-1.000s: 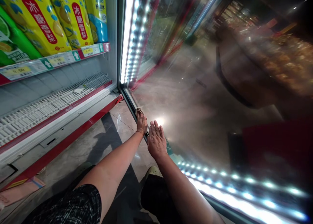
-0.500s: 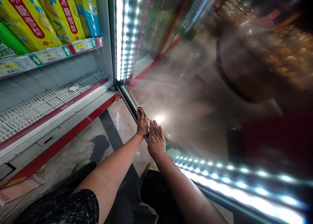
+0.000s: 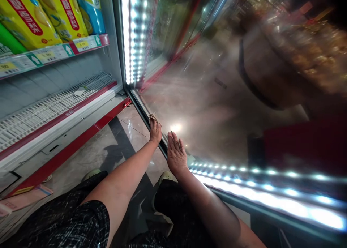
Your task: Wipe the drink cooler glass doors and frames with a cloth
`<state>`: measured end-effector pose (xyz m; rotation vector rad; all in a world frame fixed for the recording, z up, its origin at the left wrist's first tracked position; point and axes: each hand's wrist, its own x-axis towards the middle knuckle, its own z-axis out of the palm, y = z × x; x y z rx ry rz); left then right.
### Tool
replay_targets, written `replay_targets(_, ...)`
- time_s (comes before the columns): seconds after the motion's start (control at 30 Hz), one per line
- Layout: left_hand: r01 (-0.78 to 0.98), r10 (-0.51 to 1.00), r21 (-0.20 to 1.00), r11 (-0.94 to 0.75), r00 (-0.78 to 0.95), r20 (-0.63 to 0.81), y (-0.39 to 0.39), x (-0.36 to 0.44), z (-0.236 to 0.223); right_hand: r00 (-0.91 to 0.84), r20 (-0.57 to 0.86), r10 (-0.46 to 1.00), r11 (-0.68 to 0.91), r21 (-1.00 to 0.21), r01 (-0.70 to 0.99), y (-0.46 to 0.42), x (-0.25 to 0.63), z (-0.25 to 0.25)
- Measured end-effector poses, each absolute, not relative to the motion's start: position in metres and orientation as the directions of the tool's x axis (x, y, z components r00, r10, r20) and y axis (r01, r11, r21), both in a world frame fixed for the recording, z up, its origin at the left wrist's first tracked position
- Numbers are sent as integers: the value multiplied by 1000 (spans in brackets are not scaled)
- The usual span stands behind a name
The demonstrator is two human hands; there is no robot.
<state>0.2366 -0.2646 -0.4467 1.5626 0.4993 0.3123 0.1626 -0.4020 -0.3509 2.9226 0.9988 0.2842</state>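
Note:
My left hand (image 3: 155, 131) is closed on a crumpled, light-brown rag (image 3: 153, 118), which it presses along the dark lower frame (image 3: 141, 111) of an open glass cooler door. Most of the rag is hidden beneath the fingers. Just to the right, my right hand (image 3: 176, 154) lies flat near the same frame on the door's glass (image 3: 206, 107), fingers stretched out and holding nothing I can see. A small gap separates the two hands.
On the left stands the cooler, with a white wire rack (image 3: 54, 108) at its bottom and yellow drink cartons (image 3: 32, 20) on the shelf above. Bright LED strips (image 3: 130, 38) run along the door's edges. A pink carton piece (image 3: 27, 201) lies on the floor near my shoes.
The gap between my hands has widened: the left hand with the rag sits slightly farther up the frame, the right a little more to the right. The view has shifted slightly.

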Motion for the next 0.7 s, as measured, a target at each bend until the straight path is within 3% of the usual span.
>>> replay_targets(0.23, 120, 443, 993, -14, 891, -101, -269, 223, -447, 793, 213, 571, -820, 102, 563, -401, 150, -345)
replay_targets(0.7, 91, 406, 995, -35, 911, -69, -303, 204, -445, 809, 147, 570, -815, -23, 578, -410, 154, -335)
